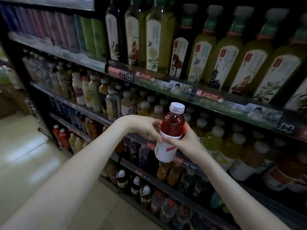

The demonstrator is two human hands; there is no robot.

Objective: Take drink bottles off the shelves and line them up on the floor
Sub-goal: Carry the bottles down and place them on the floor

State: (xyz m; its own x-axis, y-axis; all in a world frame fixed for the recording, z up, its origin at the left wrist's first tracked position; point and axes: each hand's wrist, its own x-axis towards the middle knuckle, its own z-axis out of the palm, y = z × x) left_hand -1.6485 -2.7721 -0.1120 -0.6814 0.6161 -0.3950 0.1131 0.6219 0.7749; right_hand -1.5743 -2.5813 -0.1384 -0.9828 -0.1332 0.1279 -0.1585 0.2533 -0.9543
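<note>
The person stands close to the shelves and holds one red drink bottle in the air in front of them, with both hands. The bottle is off the shelf. It is almost upright, only tilted a little, with its white cap on top and a white label around the lower half.

The left hand comes from the left side, and its fingers are curled on the label and pinch it. The right hand grips the bottle from the right, with the fingers wrapped behind it and the thumb on the front of the label. So both hands are closed on the same bottle.

Behind the bottle there is a row of smaller bottles with white caps, some of them with yellow drink. On the shelf above stand tall green bottles with pale picture labels, and under them runs a strip of price tags. Lower on the left I see some red bottles near the bottom of the rack. The pale floor is at the left, below the arms.
</note>
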